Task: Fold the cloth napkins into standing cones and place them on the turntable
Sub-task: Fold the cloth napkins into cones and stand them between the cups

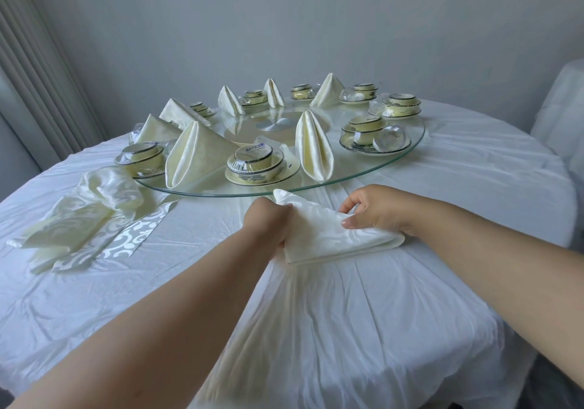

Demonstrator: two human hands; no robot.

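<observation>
Hands (316,216) grip folded napkin (328,235), apex pointing toward turntable (395,159).

Both bare forearms reach in from the bottom of the frame toward its centre. The left hand (268,219) is curled into a closed grip, knuckles up. The right hand (374,209), right of centre, pinches with thumb and bent fingers.

You can make out only a blurred blue print, too smeared to read, on the plastic wrap (256,152) over the nearest bowl set (260,168) on the turntable (395,152).
</observation>
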